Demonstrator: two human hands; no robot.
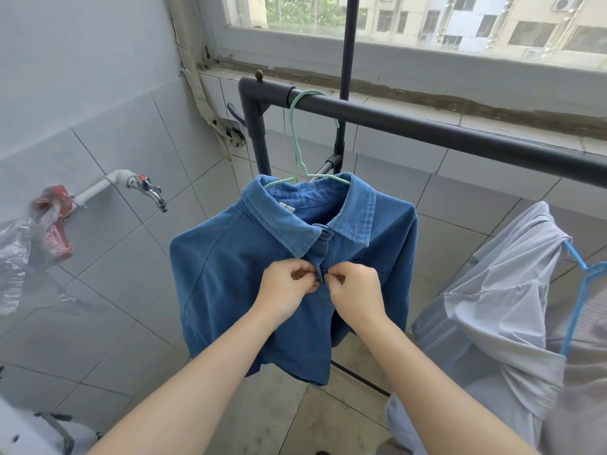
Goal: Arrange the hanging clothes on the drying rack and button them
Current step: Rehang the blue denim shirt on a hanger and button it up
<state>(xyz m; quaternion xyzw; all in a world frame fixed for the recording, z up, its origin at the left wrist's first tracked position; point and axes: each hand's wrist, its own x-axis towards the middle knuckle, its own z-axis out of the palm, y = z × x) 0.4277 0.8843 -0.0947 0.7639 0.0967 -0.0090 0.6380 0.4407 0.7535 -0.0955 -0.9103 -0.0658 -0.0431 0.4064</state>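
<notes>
The blue shirt (226,290) is hung from a pale green hanger (299,149) on the dark rail (443,128), with its placket running straight down between the hands. The placket's left edge is pinched by the left hand (287,280), and its right edge by the right hand (356,289) close beside it. The button is largely hidden. The next button is judged to lie directly below, equally near both hands.

Home laundry balcony. A blue shirt (246,284) and a pale garment (492,290) are hanging on hangers from a dark drying rack (427,126). A tap (147,188) is sticking out of the tiled wall (115,149). The window (328,34) is looking onto apartment blocks (532,24).
</notes>
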